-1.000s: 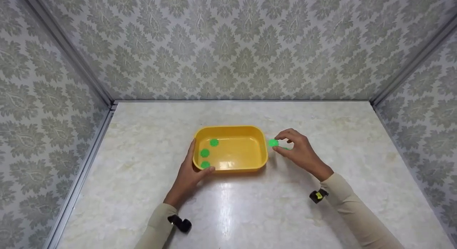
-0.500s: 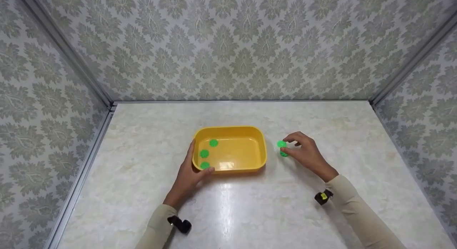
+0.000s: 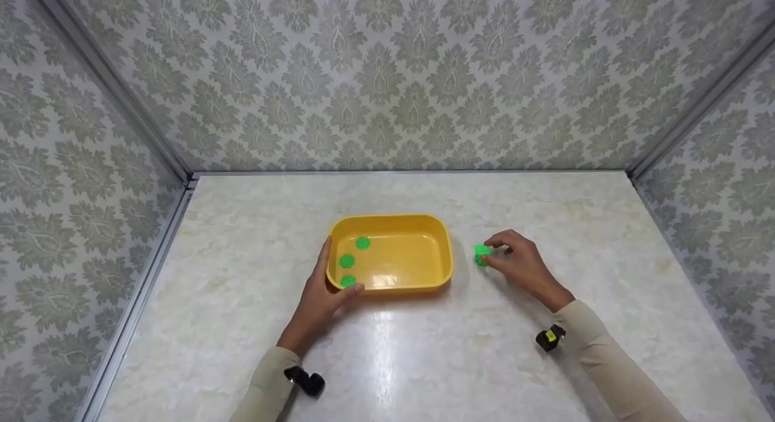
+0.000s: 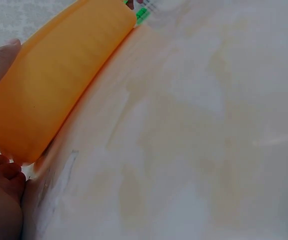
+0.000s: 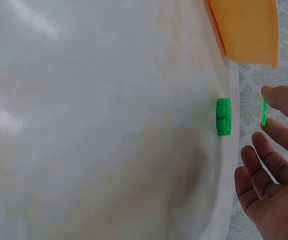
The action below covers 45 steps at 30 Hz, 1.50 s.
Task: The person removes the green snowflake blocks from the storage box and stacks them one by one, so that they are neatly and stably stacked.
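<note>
A yellow plastic tray (image 3: 412, 258) stands on the table, with three green scalloped discs (image 3: 347, 261) lying at its left end. My left hand (image 3: 321, 295) grips the tray's left end, its thumb over the near rim and its fingers along the left wall. Right of the tray, my right hand (image 3: 517, 261) pinches a thin green disc (image 5: 264, 111) by its edges between thumb and a finger. Below that disc, a thicker green scalloped piece (image 5: 224, 116) sits on the table; a gap shows between them in the right wrist view. I cannot tell whether it is a stack.
The pale marbled table (image 3: 242, 228) runs back to a patterned wall (image 3: 387, 77). More patterned walls with metal corner rails (image 3: 139, 101) flank it. Black cameras (image 3: 307, 381) are strapped to both wrists.
My right hand has carried the pinched green disc rightward from the tray's edge and then lowered it over the thicker green piece. My left hand keeps its place on the tray.
</note>
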{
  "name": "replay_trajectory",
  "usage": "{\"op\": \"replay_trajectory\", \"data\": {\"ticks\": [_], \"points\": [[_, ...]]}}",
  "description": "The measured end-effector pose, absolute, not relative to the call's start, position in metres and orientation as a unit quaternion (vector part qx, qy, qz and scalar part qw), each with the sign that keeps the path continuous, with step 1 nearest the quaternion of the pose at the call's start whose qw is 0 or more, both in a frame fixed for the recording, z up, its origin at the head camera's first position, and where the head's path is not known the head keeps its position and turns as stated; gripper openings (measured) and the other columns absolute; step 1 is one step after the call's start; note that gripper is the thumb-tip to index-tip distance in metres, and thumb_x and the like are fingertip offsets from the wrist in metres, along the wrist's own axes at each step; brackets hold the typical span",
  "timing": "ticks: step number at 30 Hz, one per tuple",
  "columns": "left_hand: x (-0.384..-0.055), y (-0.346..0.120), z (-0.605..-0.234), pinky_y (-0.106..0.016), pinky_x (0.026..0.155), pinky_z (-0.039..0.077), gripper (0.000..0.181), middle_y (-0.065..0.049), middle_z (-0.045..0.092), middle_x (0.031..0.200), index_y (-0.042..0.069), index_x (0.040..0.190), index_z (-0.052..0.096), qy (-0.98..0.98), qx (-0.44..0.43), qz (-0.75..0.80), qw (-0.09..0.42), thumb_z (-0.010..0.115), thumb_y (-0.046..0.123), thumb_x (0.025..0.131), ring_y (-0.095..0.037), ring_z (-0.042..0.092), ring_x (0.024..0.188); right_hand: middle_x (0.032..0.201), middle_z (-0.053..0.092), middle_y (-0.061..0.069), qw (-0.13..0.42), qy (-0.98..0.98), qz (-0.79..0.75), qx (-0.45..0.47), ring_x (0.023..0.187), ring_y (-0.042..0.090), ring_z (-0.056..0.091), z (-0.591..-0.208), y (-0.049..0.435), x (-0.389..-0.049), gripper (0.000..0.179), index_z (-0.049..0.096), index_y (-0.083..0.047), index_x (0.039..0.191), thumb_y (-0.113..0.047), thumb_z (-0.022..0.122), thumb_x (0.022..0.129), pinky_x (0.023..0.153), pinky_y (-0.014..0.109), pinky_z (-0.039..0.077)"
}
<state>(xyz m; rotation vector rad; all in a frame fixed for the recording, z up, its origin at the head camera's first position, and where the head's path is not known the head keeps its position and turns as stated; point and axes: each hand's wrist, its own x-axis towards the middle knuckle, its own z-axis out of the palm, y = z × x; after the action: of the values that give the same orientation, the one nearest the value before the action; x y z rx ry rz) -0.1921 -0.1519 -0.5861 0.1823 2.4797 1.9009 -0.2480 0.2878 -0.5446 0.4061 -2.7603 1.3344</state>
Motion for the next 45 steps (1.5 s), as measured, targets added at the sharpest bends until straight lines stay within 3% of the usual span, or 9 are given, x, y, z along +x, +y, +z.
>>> {"op": "replay_trajectory", "data": {"ticks": [7,18,33,45], "points": [[-0.191,-0.152,-0.586,-0.051,0.127,0.034,0.120,-0.005,0.024,0.182,0.034,0.179,0.008,0.787,0.060,0.614,0.008,0.092,0.026,0.094,-0.026,0.042,0.156,0.117,0.073,0.008,0.025,-0.896,0.427,0.123,0.110,0.026,0.067,-0.549,0.288,-0.248,0.023,0.080,-0.009,0.116,-0.014,0.089,0.095,0.097,0.047,0.051],[-0.190,-0.153,-0.585,-0.052,0.128,0.031,0.120,-0.005,0.025,0.181,0.036,0.179,0.008,0.795,0.060,0.604,0.006,0.092,0.030,0.093,-0.026,0.039,0.157,0.115,0.074,0.006,0.029,-0.892,0.435,0.118,0.105,0.024,0.065,-0.558,0.292,-0.246,0.023,0.081,-0.009,0.114,-0.016,0.091,0.094,0.091,0.030,0.048],[-0.190,-0.153,-0.586,-0.051,0.124,0.038,0.121,-0.004,0.029,0.180,0.038,0.178,0.009,0.789,0.062,0.612,0.006,0.093,0.030,0.092,-0.026,0.047,0.152,0.116,0.073,0.005,0.018,-0.895,0.430,0.119,0.107,0.024,0.065,-0.559,0.294,-0.246,0.022,0.080,-0.009,0.115,-0.017,0.089,0.096,0.094,0.037,0.050],[-0.190,-0.154,-0.586,-0.051,0.127,0.033,0.122,-0.005,0.027,0.181,0.037,0.179,0.009,0.793,0.067,0.605,0.000,0.094,0.029,0.092,-0.026,0.041,0.157,0.118,0.072,0.005,0.005,-0.892,0.433,0.129,0.108,0.024,0.065,-0.560,0.297,-0.250,0.022,0.081,-0.011,0.117,-0.018,0.088,0.097,0.094,0.039,0.050]]}}
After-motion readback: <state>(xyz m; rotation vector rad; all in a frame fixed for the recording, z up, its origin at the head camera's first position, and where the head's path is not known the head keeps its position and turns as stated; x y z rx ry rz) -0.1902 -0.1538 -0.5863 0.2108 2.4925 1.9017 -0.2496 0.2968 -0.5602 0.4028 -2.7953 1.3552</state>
